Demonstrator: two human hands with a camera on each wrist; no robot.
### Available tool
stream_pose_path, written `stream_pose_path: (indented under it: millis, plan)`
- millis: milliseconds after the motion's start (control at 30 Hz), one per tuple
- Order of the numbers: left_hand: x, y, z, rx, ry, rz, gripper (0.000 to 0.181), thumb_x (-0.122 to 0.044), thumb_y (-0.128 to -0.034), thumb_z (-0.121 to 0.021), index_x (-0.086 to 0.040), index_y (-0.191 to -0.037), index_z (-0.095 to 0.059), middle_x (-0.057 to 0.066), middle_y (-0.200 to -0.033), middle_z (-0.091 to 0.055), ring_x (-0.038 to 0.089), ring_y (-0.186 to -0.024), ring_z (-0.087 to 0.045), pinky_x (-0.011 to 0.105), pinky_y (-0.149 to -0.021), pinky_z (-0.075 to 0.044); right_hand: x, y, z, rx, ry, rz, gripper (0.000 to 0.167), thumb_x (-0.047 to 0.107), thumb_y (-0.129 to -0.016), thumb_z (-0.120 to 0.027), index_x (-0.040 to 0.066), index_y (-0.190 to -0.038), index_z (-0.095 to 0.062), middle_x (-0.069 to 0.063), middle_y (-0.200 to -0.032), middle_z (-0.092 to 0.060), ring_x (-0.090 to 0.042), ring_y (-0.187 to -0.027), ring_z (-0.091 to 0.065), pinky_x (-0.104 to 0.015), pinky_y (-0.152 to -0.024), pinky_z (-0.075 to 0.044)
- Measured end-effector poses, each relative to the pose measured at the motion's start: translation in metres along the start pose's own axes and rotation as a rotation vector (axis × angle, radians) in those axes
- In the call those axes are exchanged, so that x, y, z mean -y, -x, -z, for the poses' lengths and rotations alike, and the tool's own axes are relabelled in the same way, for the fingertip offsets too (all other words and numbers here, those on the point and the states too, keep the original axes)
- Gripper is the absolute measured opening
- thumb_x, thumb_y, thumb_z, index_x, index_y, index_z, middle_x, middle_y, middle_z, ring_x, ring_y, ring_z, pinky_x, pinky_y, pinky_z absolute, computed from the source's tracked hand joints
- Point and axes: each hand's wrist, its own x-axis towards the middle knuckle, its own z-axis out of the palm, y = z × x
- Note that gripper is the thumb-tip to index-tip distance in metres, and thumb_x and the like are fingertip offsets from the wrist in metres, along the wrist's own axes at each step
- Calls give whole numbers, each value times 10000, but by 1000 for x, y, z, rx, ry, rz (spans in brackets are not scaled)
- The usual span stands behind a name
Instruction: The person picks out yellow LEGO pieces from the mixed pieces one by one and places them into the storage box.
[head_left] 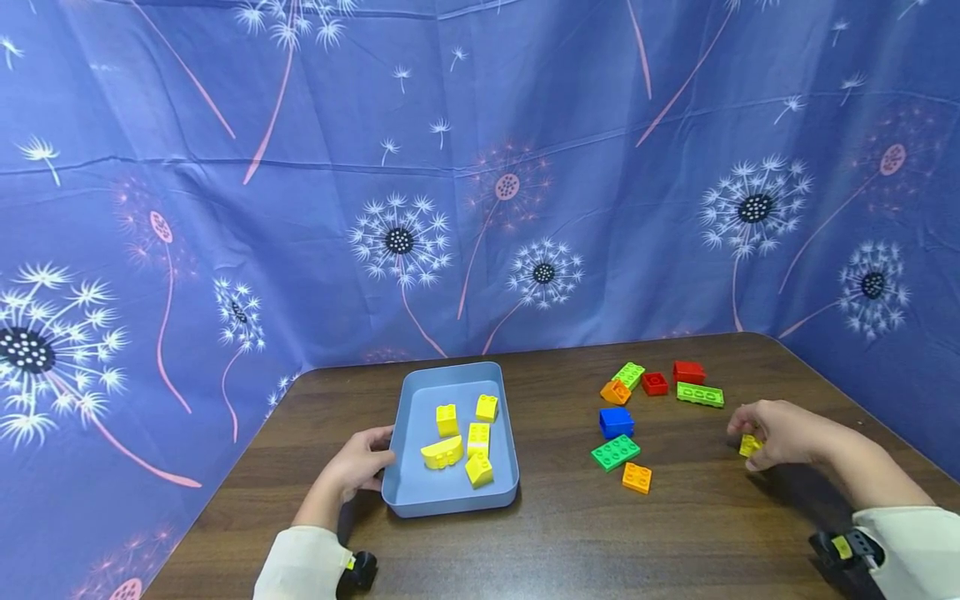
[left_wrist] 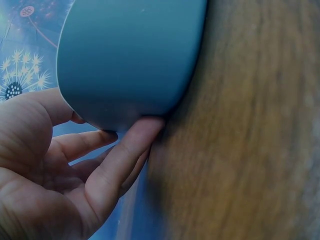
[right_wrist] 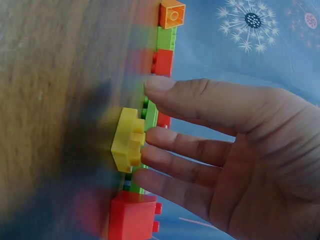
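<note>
My left hand [head_left: 362,461] grips the near-left side of a blue-grey plastic tray [head_left: 452,505]. In the left wrist view, the thumb lies at the rim and other fingers press low against the outer wall. Several yellow toy bricks [head_left: 442,452] lie inside the tray, among them a rounded one. At the right, my right hand [head_left: 783,432] reaches over a single yellow brick [right_wrist: 127,142] on the table. Its fingers are extended close to the studs, with the thumb apart; firm contact cannot be made out.
Mid-right on the wooden table [head_left: 555,542] lie a blue brick [head_left: 616,422], a green brick [head_left: 616,451], orange, red and light green bricks [head_left: 700,394]. A red brick [right_wrist: 132,217] sits near the right hand. A blue patterned cloth [head_left: 480,208] hangs behind.
</note>
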Motion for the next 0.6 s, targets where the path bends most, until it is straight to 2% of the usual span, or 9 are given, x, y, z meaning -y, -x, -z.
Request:
stream_pose_path:
  millis: [333, 600]
  plan:
    - [0, -2, 1, -3, 0, -5, 587, 32, -827, -547, 52, -1406, -457, 219, -1186, -578, 312, -943, -633, 494, -665, -586, -1, -5, -3, -37, 107, 33, 332, 37, -597, -864, 52, -865, -669, -26, -832, -594, -232, -761, -563, -411, -642, -495]
    - [2, -2, -1, -7, 3, -10, 579, 35, -828, -542, 60, -1400, -459, 222, -1185, -581, 317, -941, -636, 493, -660, -586, -6, -6, -9, -82, 159, 58, 297, -13, -586, -824, 71, -808, -646, -5, -761, -572, -180, -689, -521, -360, -589, -455]
